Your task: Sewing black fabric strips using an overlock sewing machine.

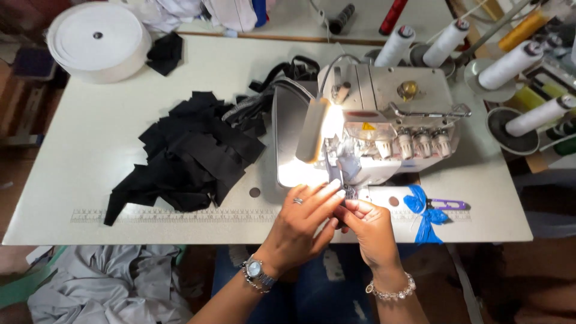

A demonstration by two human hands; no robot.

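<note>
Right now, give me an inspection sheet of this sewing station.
Surface: white table, ruler strip along its front edge.
Job's things: serger with its lamp lit; small fabric piece held at the needle area.
Clutter: black fabric pile, white tape roll, thread cones, snips with blue ribbon.
Grippers: left hand and right hand both pinch the fabric piece.
Cables: nothing seen clearly.
Surroundings: grey cloth on the floor at left.
</note>
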